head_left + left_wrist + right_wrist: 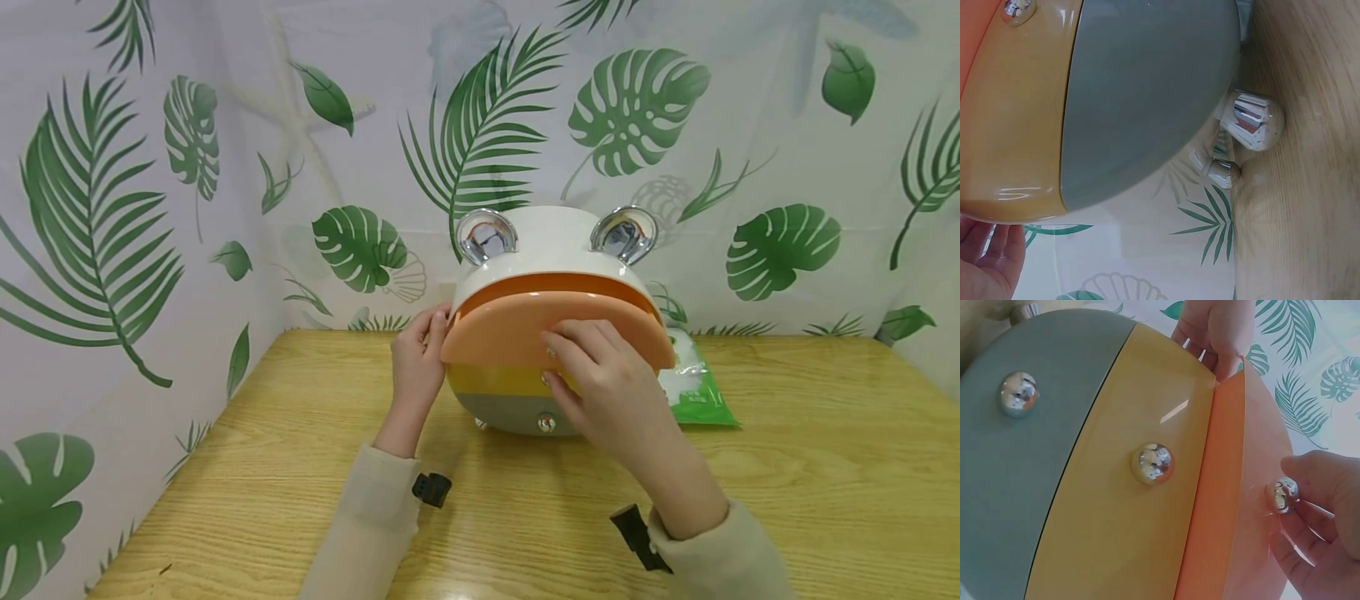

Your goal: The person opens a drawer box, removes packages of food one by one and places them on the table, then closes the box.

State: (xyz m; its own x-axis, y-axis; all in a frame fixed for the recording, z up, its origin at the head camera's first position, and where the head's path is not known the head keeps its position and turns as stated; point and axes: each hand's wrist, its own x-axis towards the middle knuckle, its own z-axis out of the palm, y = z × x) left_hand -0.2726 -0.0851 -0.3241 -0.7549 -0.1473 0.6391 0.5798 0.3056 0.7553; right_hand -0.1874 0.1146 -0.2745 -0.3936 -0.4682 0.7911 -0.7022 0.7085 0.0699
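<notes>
A round frog-shaped drawer box [551,229] stands on the table, white on top with two shiny silver eyes. Its orange top drawer [506,325] is pulled partly out, leaving a gap under the white lid. My right hand [618,392] pinches that drawer's silver knob [1282,495] between thumb and fingers. At the box's left side, my left hand [420,354] rests its fingers against the outer wall. Below, the yellow drawer [1125,419] and the grey drawer [1147,87] sit closed, each with a silver knob. The inside of the orange drawer is hidden.
A green and white plastic packet [701,400] lies right of the box, partly behind it. The box stands on small silver feet [1254,122] on the wooden table [262,450]. A leaf-print cloth [480,125] hangs behind and to the left.
</notes>
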